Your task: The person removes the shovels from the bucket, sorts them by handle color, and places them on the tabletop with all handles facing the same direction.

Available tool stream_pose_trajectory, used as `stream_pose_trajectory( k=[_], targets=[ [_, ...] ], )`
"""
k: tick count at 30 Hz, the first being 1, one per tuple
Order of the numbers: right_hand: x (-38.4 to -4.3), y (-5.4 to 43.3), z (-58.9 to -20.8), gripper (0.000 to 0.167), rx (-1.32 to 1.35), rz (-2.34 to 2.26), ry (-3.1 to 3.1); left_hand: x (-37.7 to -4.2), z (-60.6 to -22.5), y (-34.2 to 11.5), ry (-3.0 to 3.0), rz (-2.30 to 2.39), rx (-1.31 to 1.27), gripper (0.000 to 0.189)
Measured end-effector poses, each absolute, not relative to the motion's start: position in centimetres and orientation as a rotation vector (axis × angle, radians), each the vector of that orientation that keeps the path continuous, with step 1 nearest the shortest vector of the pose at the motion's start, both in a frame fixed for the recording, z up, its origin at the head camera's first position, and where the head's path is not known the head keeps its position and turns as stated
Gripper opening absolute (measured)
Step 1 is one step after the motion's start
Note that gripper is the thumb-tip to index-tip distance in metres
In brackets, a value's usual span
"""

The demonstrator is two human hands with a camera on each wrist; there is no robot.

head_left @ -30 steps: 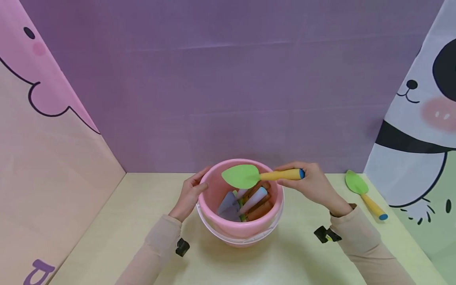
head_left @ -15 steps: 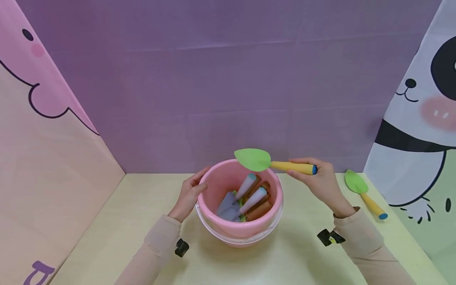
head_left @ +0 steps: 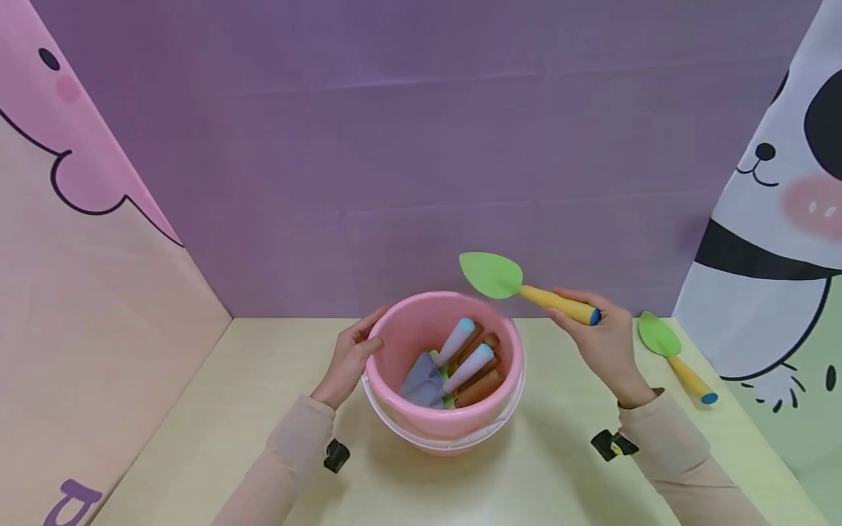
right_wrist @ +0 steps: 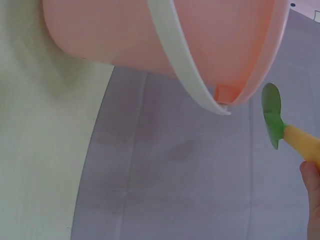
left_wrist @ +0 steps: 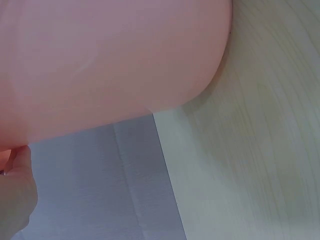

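Observation:
A pink bucket (head_left: 395, 321) stands on the table with its white handle (head_left: 454, 443) hanging down at the front. My left hand (head_left: 347, 361) grips the left of its rim, thumb over the inside wall. Raised beyond the bucket's right rim, my right hand (head_left: 601, 340) holds a toy trowel (head_left: 490, 275) by its yellow handle, the green leaf-shaped blade pointing left. In the right wrist view that blade (right_wrist: 271, 110) shows beside the rim. Inside the bucket lie several tools: grey-purple blades (head_left: 424, 383) with lilac, blue-tipped handles (head_left: 455, 342), and brown handles (head_left: 480, 389).
A second green trowel (head_left: 660, 336) with a yellow handle lies on the pale wooden table (head_left: 546, 467) at the right edge. A purple cloth wall (head_left: 421, 161) rises behind the bucket, and printed panels (head_left: 770, 314) flank both sides.
My right hand has moved right, carrying the trowel up and away from over the bucket's opening; its blade now tilts up. The left hand keeps its place on the rim.

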State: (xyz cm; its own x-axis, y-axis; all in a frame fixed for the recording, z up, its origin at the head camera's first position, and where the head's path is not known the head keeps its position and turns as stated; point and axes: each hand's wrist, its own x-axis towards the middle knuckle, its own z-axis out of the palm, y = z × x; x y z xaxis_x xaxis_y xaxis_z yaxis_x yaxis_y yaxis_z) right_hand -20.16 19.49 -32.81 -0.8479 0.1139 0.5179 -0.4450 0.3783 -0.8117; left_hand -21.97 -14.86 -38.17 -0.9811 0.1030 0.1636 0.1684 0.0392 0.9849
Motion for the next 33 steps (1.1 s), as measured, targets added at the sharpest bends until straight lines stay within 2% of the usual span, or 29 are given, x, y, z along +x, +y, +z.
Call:
stream_pose_trajectory(
  k=[12,19,26,33],
  targets=[
    [-21.3,21.1,-35.2,0.035,0.101,1.551,-2.019,-21.9,-37.9,-15.0,-2.227,-2.120,-0.323,0.053],
    [-21.8,22.7,-37.3,0.037,0.091,1.584,-1.966,-21.9,-37.9,-15.0,-2.218,-2.131,-0.327,0.053],
    [-21.3,23.2,-37.6,0.040,-0.208,1.557,-2.078,-21.7,-38.1,-15.0,-2.220,-2.138,-0.323,0.053],
    [-21.5,24.2,-39.0,0.038,-0.298,1.550,-2.024,-21.8,-38.2,-15.0,-2.212,-2.160,-0.312,0.053]
  ],
)
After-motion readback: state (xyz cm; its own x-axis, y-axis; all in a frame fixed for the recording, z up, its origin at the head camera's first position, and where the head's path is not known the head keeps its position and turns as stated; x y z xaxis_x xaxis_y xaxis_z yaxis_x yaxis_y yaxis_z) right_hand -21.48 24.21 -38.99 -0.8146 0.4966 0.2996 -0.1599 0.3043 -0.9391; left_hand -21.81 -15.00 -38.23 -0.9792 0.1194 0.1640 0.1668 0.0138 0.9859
